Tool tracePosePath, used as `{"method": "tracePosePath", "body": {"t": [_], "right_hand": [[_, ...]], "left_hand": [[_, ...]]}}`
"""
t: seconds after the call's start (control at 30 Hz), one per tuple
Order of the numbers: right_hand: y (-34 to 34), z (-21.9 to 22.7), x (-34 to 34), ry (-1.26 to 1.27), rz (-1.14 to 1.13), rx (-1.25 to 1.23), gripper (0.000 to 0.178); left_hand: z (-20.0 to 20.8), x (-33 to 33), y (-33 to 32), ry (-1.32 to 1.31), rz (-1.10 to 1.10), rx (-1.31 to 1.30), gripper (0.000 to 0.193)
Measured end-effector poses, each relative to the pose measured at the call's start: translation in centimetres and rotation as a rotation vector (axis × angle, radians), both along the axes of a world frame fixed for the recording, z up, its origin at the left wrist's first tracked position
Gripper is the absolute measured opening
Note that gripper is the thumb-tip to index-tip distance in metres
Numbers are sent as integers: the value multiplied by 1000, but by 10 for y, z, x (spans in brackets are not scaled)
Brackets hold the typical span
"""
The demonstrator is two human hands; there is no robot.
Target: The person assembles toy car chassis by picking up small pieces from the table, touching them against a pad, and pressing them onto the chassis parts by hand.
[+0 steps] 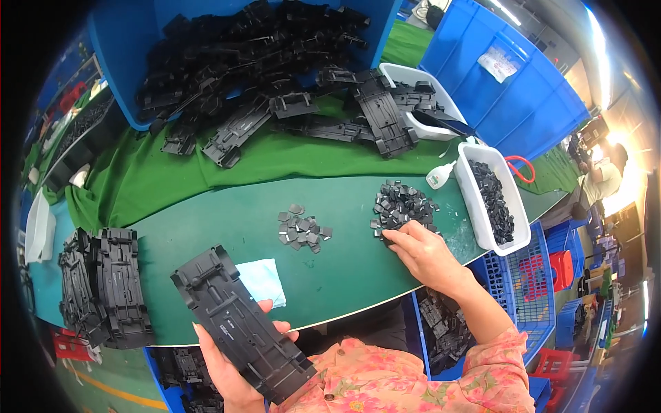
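Observation:
My left hand [227, 375] grips a long black plastic chassis-like part [241, 323], tilted above the table's near edge, with fingers round both long sides. My right hand [427, 255] reaches the near edge of a heap of small black square pieces [405, 201]. Its thumb and fingertips are pinched together on a small black piece there. Left of that heap lies a smaller, flatter group of the same dark pieces [301, 230]. A light blue cloth [265, 281] lies on the table, partly behind the held part.
Several finished-looking black chassis parts [124, 286] stand at the left. A blue bin [110, 62] full of them is at the back, with more on green cloth [275, 162]. A white tray [513, 237] of small pieces and a white bottle [439, 175] sit at the right.

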State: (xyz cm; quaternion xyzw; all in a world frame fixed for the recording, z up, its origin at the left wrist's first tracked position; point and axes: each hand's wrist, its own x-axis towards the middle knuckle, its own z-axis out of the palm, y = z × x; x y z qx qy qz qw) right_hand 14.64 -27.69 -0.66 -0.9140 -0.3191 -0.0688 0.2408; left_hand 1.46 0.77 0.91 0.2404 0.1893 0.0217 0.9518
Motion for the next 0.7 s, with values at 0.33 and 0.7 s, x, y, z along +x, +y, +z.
{"method": "tracePosePath", "body": {"t": [0.33,0.7], "right_hand": [[3,7,15,106,15,38,24],[35,6,30,-131,94,-64,19]], "left_hand": [[-8,1,-1,-45,-77,-31,70],[-6,-1,11,-103,-107,-244,86]]}}
